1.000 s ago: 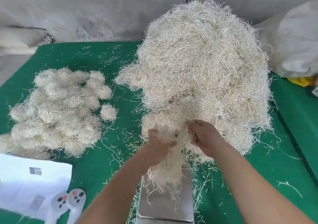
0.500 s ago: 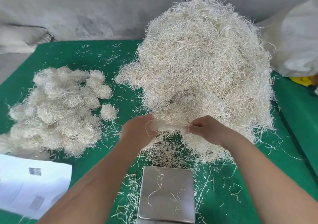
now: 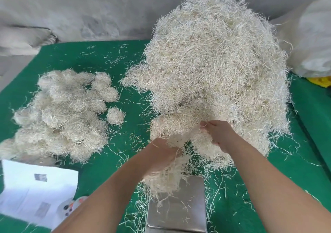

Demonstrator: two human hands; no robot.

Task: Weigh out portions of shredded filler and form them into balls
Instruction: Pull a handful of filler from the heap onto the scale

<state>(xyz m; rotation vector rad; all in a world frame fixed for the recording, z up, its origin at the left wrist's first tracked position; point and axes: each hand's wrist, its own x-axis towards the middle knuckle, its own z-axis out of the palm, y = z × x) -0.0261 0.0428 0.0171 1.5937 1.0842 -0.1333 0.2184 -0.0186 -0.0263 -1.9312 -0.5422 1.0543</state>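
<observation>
From the head view, a big heap of shredded filler point(image 3: 215, 75) was seen piled on the green table cover point(image 3: 125, 68), towards the far right. The left hand point(image 3: 161, 154) was curled round a clump of filler point(image 3: 166, 177), held just above the steel scale platform point(image 3: 179, 209) near the front edge, with loose strands dangling onto the metal. The right hand point(image 3: 217, 134) was dug into the front of the heap, its fingers pinching strands there. Finished balls point(image 3: 64, 114) were heaped to the left, well apart from the scale. White papers point(image 3: 32, 191) were lying at the front left.
</observation>
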